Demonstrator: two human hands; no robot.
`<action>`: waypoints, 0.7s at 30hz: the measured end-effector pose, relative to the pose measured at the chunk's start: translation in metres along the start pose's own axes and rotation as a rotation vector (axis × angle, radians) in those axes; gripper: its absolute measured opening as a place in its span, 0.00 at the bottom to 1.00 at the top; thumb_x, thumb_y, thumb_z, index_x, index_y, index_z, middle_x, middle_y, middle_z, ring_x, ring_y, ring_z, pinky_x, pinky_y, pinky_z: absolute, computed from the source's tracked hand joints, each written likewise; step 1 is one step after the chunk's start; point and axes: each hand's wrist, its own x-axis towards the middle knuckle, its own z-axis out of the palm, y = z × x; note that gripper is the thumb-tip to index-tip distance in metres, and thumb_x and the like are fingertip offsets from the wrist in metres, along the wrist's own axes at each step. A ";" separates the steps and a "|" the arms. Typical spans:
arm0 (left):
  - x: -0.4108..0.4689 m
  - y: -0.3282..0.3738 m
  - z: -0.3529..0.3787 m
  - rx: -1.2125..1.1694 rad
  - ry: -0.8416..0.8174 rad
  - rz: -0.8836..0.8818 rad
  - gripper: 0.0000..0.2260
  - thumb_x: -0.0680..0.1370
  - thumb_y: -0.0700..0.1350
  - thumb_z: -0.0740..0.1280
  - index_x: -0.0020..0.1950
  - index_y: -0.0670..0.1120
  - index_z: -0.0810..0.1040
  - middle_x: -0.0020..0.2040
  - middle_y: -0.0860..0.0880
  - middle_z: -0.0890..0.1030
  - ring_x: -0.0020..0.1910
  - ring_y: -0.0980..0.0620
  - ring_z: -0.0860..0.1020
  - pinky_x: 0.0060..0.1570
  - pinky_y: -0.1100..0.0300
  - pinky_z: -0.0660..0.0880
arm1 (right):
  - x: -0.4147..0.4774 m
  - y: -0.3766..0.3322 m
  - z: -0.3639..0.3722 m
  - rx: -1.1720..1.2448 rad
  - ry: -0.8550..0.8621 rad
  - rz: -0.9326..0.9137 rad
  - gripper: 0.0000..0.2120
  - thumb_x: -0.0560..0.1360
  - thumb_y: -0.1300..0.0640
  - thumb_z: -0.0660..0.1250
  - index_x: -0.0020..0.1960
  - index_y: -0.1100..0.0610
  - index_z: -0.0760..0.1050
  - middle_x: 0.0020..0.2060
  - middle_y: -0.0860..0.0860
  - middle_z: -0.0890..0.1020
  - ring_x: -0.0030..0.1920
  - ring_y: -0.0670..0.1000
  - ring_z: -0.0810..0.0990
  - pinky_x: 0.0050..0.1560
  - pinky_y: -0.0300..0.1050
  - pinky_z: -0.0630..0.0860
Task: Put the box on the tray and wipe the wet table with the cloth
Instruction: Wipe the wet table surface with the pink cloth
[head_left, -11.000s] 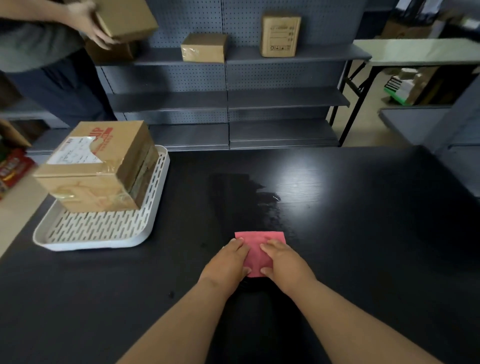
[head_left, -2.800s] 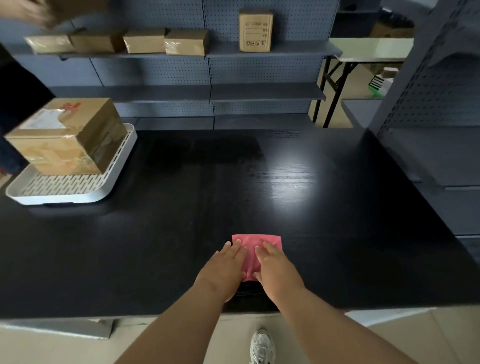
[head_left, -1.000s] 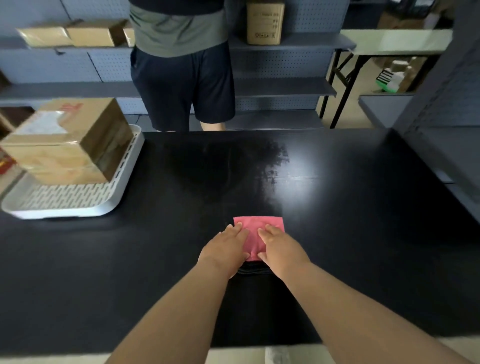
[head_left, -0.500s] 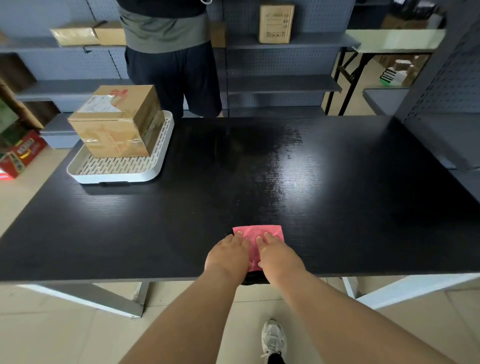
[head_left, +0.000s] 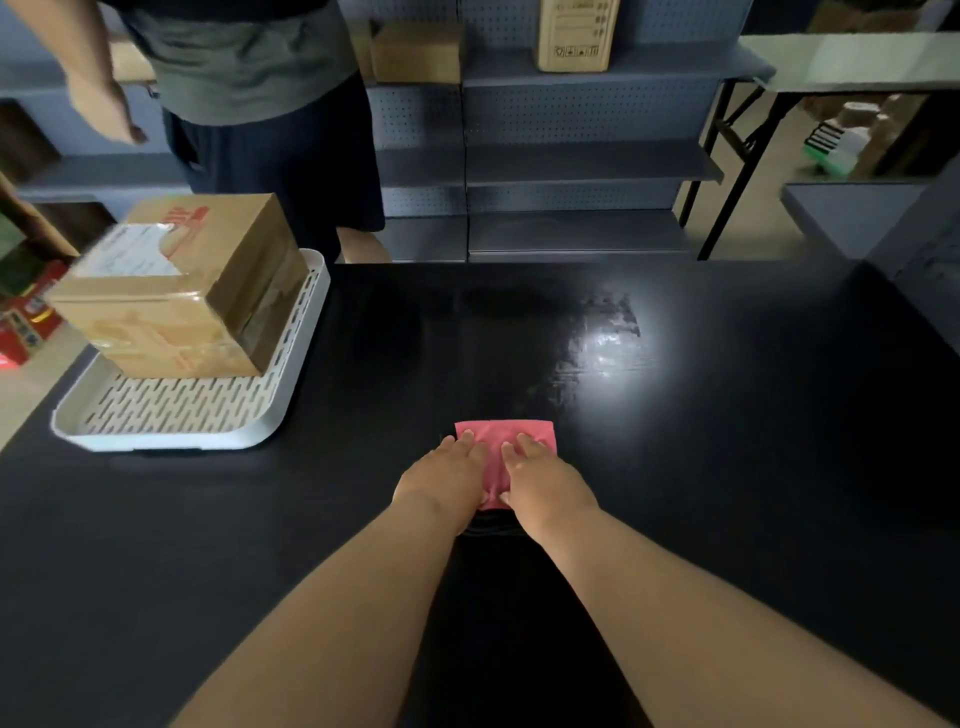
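A folded pink cloth (head_left: 506, 434) lies flat on the black table (head_left: 727, 467), near its middle. My left hand (head_left: 444, 480) and my right hand (head_left: 545, 483) press side by side on the cloth's near half with straight fingers. A wet, glossy patch (head_left: 592, 343) shines on the table beyond the cloth. The taped cardboard box (head_left: 182, 286) with a white label stands on the white slotted tray (head_left: 171, 410) at the table's left edge.
A person in a grey shirt and dark shorts (head_left: 270, 119) stands just behind the table's far left, one hand hanging near the box. Grey shelving (head_left: 571, 166) with several cardboard boxes runs behind. A folding table (head_left: 852, 62) stands at the back right.
My hands and the cloth have slid forward, away from the table's near edge toward the wet patch. The person behind the table has shifted and lowered an arm.
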 end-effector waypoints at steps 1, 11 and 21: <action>0.013 -0.002 -0.008 0.009 -0.006 -0.002 0.30 0.81 0.44 0.61 0.79 0.48 0.50 0.80 0.49 0.47 0.78 0.48 0.50 0.75 0.51 0.57 | 0.014 0.003 -0.007 -0.001 -0.001 -0.007 0.35 0.79 0.59 0.63 0.79 0.54 0.46 0.79 0.51 0.47 0.79 0.54 0.48 0.74 0.53 0.62; 0.113 -0.015 -0.071 -0.018 0.006 -0.036 0.31 0.81 0.45 0.62 0.79 0.47 0.49 0.79 0.48 0.51 0.77 0.47 0.56 0.72 0.51 0.61 | 0.118 0.021 -0.067 -0.039 0.021 -0.064 0.33 0.80 0.59 0.61 0.79 0.56 0.47 0.79 0.53 0.49 0.79 0.54 0.49 0.74 0.52 0.63; 0.185 -0.029 -0.127 0.011 -0.018 -0.034 0.31 0.81 0.46 0.61 0.79 0.47 0.48 0.80 0.48 0.49 0.78 0.46 0.54 0.71 0.50 0.62 | 0.202 0.027 -0.112 -0.049 0.010 -0.041 0.31 0.81 0.59 0.59 0.79 0.56 0.47 0.79 0.53 0.48 0.79 0.54 0.47 0.75 0.54 0.61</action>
